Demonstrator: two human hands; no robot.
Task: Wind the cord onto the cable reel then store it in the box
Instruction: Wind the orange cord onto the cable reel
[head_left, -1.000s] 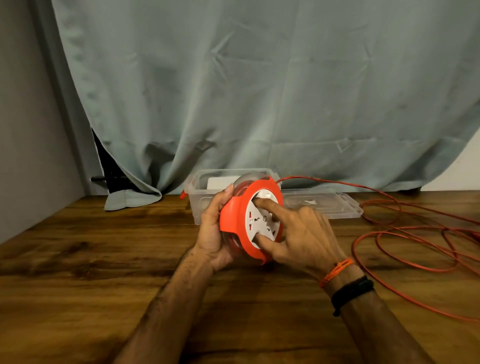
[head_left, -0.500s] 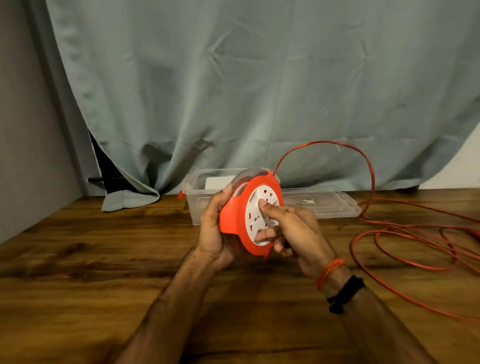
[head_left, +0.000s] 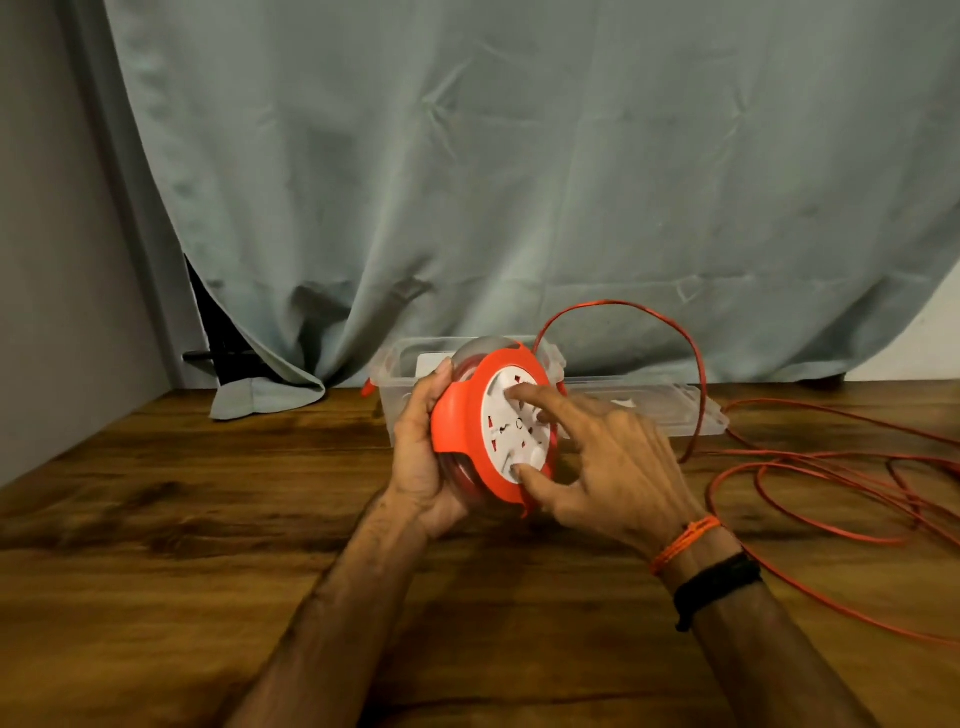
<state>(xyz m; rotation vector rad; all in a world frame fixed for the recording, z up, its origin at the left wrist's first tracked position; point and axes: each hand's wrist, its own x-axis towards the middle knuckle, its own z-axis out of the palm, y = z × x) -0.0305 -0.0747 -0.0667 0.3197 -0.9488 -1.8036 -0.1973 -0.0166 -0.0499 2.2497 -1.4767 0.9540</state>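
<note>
Presently the cable reel (head_left: 493, 428) is held upright above the wooden table (head_left: 208, 519), its axle lying roughly level and its white socket face turned toward the right hand (head_left: 608, 467). The left hand (head_left: 421, 452) grips the reel's back, fingers curled over the orange rim. The right hand is nearer the winding face: index fingertip on the upper part of the white disc, thumb on its lower edge, remaining fingers spread and holding nothing. The reel shows an orange frame, a white disc with red-marked sockets and a clear drum behind. The cord (head_left: 696, 364) leaves the top of the reel, arches to the right (well clear of both hands) and falls into loose loops on the table. The clear box (head_left: 395, 384) stands open just behind the reel.
</note>
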